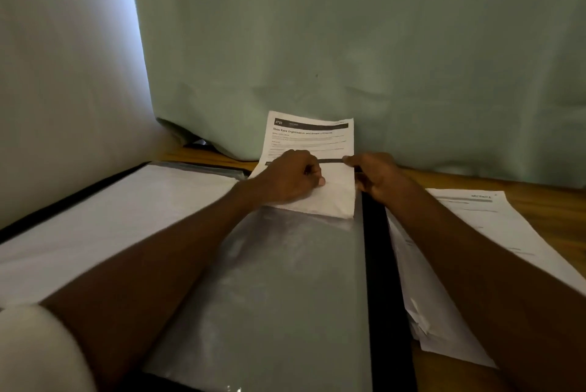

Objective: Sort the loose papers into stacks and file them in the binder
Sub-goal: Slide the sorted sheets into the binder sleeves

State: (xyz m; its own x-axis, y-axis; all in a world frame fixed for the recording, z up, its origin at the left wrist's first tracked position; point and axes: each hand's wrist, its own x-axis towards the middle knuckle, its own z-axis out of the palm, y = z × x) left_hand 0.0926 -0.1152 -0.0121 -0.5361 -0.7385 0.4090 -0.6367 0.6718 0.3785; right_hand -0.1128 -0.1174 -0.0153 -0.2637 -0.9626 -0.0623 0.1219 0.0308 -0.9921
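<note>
Feeding a printed sheet [309, 138] into the binder's clear sleeve [285, 280], the left hand [290, 177] and right hand [375, 176] pinch its sides, its long axis running away from them, lower edge inside the sleeve mouth.

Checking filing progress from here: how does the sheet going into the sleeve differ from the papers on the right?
The printed sheet is partly inside the clear sleeve, its top propped against the green curtain; the loose papers lie flat on the wooden table. The left hand and right hand hold the sheet; nothing grips the papers. The sheet is single; the papers overlap. Both are white with dark print.
</note>
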